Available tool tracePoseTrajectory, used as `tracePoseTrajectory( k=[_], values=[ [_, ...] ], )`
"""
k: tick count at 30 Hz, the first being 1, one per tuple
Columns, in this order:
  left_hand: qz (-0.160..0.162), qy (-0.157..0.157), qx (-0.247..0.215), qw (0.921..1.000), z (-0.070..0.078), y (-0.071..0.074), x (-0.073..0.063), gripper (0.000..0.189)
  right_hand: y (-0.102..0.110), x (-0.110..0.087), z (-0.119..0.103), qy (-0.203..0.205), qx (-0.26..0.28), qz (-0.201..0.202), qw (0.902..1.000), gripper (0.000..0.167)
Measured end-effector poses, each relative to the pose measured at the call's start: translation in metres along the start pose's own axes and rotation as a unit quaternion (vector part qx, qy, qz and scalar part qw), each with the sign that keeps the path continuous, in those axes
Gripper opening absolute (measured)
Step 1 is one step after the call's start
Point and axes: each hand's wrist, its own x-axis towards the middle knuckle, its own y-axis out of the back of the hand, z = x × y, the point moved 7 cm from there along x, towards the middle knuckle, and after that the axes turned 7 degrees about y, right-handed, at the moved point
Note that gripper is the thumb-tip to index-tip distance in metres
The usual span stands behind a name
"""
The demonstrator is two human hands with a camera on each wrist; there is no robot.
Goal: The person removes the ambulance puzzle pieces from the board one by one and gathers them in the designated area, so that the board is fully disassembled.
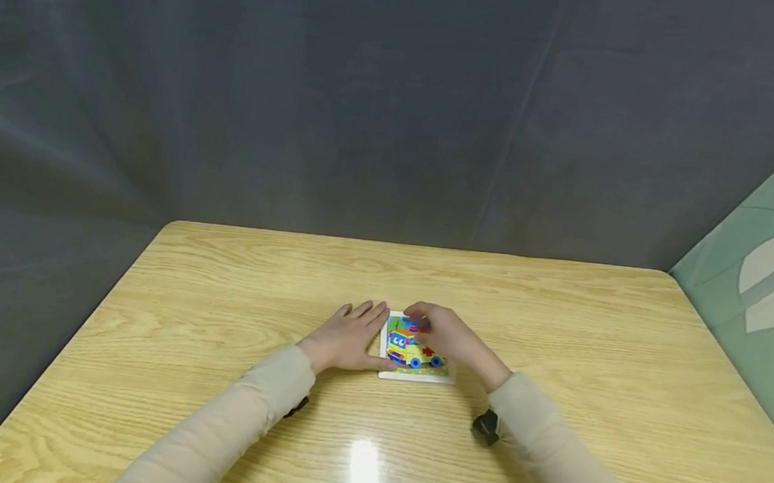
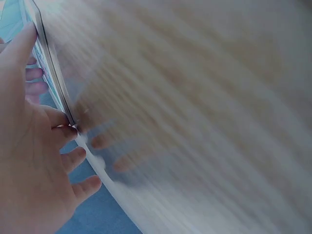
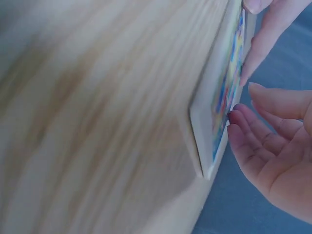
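A white-framed flat picture board (image 1: 415,377) lies on the table, printed with a colourful cartoon van (image 1: 417,354). My left hand (image 1: 350,339) is spread at its left side, the thumb over the lower left corner and the index fingertip by the upper left corner. Over the upper right of the picture is my right hand (image 1: 444,331), bent at the fingers. In the right wrist view, the fingertips of the right hand (image 3: 278,139) touch the board's printed face (image 3: 225,97), with the thumb held apart. No separate object shows in either hand.
The board rests on a light wood-grain table (image 1: 219,289). A dark grey curtain (image 1: 370,104) hangs behind it and along the left. On the right is a green and white patterned surface (image 1: 764,301). A black wrist device (image 1: 485,427) shows beneath the right sleeve.
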Motion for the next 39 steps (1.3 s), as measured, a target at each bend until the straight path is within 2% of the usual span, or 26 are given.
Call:
tracePoseTrajectory(
  k=[5, 11, 21, 29, 39],
  values=[
    [-0.006, 0.001, -0.004, 1.0, -0.003, -0.001, 0.001, 0.094, -0.006, 0.011, -0.003, -0.007, 0.006, 0.006, 0.9999, 0.039],
    [-0.029, 0.006, -0.025, 0.9993, -0.003, -0.003, 0.002, 0.092, -0.009, 0.02, -0.003, -0.011, -0.027, 0.012, 0.9995, 0.038],
    [-0.036, 0.004, -0.04, 0.9985, -0.005, -0.004, 0.002, 0.094, -0.011, 0.027, -0.006, -0.003, -0.069, -0.008, 0.9976, 0.036],
    [-0.056, -0.009, -0.064, 0.9964, -0.008, -0.004, 0.003, 0.102, -0.01, 0.033, -0.001, -0.005, -0.035, -0.043, 0.9985, 0.037],
    [-0.055, 0.003, -0.049, 0.9973, -0.003, -0.002, 0.001, 0.102, -0.009, 0.033, 0.004, -0.026, 0.002, -0.052, 0.9983, 0.038]
  ],
)
